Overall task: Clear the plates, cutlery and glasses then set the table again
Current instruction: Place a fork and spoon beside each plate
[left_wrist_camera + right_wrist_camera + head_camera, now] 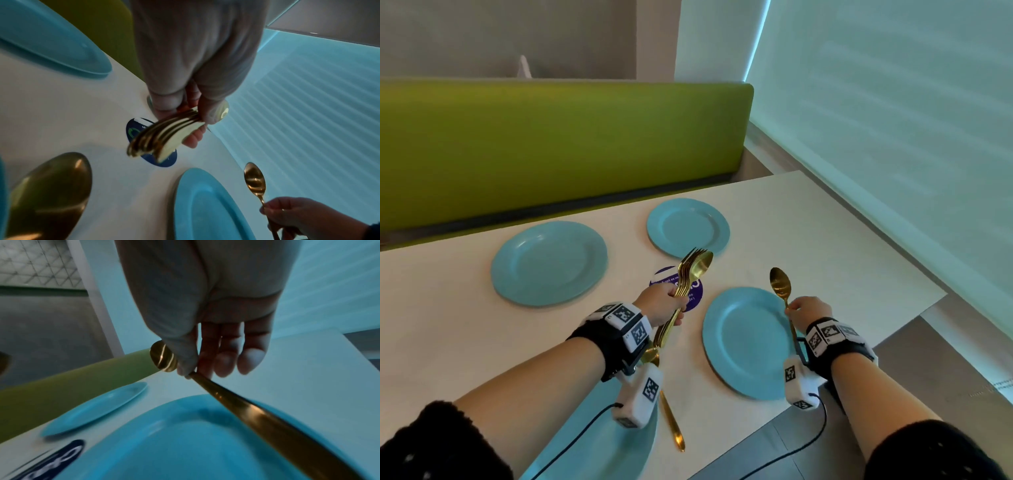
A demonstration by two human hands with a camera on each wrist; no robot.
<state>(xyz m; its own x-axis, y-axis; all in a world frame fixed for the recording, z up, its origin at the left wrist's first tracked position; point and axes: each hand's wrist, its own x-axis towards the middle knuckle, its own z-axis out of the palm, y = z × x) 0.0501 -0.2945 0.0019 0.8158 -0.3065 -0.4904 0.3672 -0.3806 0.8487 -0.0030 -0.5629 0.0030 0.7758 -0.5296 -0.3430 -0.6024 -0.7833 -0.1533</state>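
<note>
My left hand (675, 305) grips a bundle of gold forks and a spoon (690, 270), heads pointing up and away, above the white table (448, 325). The left wrist view shows the bundle's handles (164, 139) fanned out under the curled fingers. My right hand (792, 309) pinches the neck of a single gold spoon (780, 284), bowl up, over the near right blue plate (743, 346). In the right wrist view, thumb and forefinger hold that spoon's handle (267, 418). Another gold spoon (671, 421) lies on the table beside the near left plate (602, 442), partly under my left wrist.
Two more blue plates sit at the far side, one left (549, 263) and one right (688, 228). A round purple sticker (695, 294) marks the table's middle. A green bench back (551, 144) runs behind the table. A frosted window wall (893, 120) stands on the right.
</note>
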